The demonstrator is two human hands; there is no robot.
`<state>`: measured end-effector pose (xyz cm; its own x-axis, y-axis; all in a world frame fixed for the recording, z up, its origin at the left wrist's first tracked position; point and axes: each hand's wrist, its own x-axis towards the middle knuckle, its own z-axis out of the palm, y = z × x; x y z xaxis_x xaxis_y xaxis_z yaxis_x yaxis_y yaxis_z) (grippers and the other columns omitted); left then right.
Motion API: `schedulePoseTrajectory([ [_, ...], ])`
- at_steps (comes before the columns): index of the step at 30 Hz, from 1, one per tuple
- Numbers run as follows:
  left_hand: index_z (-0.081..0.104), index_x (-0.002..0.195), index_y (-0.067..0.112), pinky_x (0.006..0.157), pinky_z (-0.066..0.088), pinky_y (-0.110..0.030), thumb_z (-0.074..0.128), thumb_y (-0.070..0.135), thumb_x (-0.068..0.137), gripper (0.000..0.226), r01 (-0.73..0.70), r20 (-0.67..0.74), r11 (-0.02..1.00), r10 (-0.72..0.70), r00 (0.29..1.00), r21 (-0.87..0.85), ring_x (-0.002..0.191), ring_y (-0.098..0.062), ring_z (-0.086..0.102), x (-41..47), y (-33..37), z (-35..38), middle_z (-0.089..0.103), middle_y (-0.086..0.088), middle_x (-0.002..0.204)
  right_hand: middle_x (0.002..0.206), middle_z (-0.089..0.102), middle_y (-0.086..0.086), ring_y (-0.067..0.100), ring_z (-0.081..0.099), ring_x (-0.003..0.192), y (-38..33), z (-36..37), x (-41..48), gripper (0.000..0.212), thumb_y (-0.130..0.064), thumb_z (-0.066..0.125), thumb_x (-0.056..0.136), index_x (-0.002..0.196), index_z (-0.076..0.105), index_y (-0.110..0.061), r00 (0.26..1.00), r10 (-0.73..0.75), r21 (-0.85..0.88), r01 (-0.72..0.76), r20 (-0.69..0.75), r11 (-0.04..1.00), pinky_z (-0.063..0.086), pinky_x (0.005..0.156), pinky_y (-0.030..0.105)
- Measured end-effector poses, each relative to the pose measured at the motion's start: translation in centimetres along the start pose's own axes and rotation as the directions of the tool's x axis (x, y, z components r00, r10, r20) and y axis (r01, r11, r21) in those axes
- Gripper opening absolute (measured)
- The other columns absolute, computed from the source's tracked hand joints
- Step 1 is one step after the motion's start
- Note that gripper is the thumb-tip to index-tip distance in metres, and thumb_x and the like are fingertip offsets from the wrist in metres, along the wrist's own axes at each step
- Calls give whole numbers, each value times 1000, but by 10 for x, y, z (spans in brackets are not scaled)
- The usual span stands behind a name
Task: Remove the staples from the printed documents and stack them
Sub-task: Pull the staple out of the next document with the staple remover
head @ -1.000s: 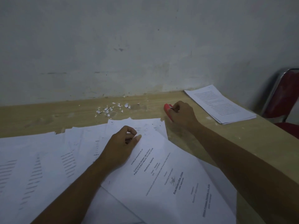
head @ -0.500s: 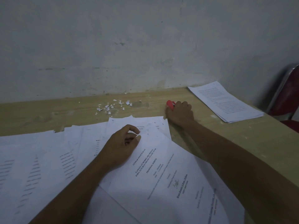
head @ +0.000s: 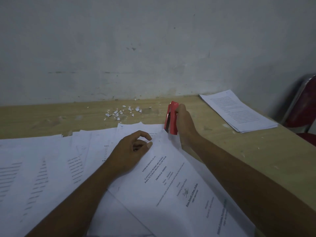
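Observation:
A printed document (head: 171, 182) with a title page lies tilted in front of me on the wooden table (head: 51, 117). My left hand (head: 131, 151) rests on its upper part, fingers loosely curled, holding nothing. My right hand (head: 184, 122) grips a red stapler (head: 171, 117), held upright with its lower end at the document's top corner. More printed sheets (head: 39, 168) spread out to the left under my left arm.
A neat stack of printed pages (head: 237, 112) lies at the table's far right corner. Small torn paper bits (head: 123, 112) are scattered near the wall. A red chair with a metal frame (head: 304, 106) stands off the table's right edge.
My right hand has lifted the red stapler from the table and stood it upright at the document's top corner. My left hand has stayed on the page.

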<state>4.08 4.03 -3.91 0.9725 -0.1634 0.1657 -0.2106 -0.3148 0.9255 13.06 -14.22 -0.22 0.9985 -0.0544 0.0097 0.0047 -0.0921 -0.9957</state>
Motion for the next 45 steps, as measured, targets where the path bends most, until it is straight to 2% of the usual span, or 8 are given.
schedulePoseTrajectory([
  [6,65,97,37,68,44,-33,60,16,95,22,14,3,1000,-14,1000,-4,70,-22,57,-1,-1,-1,75,-4,85,84,71,15,27,68,79,9,17,-10,93,-84,19,79,88,65,-4,996,-86,-270,88,21,959,52,80,40],
  [9,69,99,33,71,49,-35,62,13,94,22,-2,-6,1000,2,1000,-1,74,-32,63,-1,-1,-1,75,-3,86,73,72,11,16,70,66,11,20,-17,81,-66,22,98,88,66,2,982,-177,-273,189,67,943,51,70,26],
  [12,70,100,31,73,51,-35,64,12,93,22,-7,-11,1000,7,1000,-27,73,-21,65,-1,-1,0,76,-1,85,71,73,9,9,68,58,9,22,-21,75,-56,24,102,87,65,4,971,-224,-288,237,78,928,46,58,14],
  [23,72,99,31,82,54,-21,67,10,91,23,-28,-8,998,27,1000,-60,86,-14,72,-2,0,-2,77,4,89,61,69,14,9,65,50,5,34,-27,75,-51,20,104,76,64,2,959,-278,-328,281,57,902,43,52,10],
  [33,72,104,19,76,55,-18,69,11,90,17,-8,22,994,11,1000,-109,84,-12,73,-3,4,0,78,1,88,58,59,20,29,64,58,17,46,-28,70,-54,25,102,65,50,-1,935,-350,-248,327,-54,912,53,62,42],
  [38,70,100,22,73,55,-17,69,13,89,13,25,0,996,-25,1000,-88,81,-8,73,-1,2,0,77,2,85,61,67,16,16,64,51,19,42,-21,75,-55,25,103,80,63,6,975,-223,-187,214,-24,959,51,56,24],
  [42,70,98,20,73,56,-20,69,15,89,11,35,-11,996,-37,999,-88,79,-11,72,0,0,-1,77,-2,85,63,64,20,31,63,55,10,27,-9,63,-47,32,98,78,62,5,991,-118,46,121,-57,992,54,61,38],
  [45,69,97,24,68,52,-16,68,16,91,10,33,-23,998,-34,999,-60,73,-5,68,0,-1,-1,76,-1,84,67,61,13,24,56,55,-1,6,0,44,-38,30,95,78,60,-9,992,-83,111,94,-94,989,49,57,38],
])
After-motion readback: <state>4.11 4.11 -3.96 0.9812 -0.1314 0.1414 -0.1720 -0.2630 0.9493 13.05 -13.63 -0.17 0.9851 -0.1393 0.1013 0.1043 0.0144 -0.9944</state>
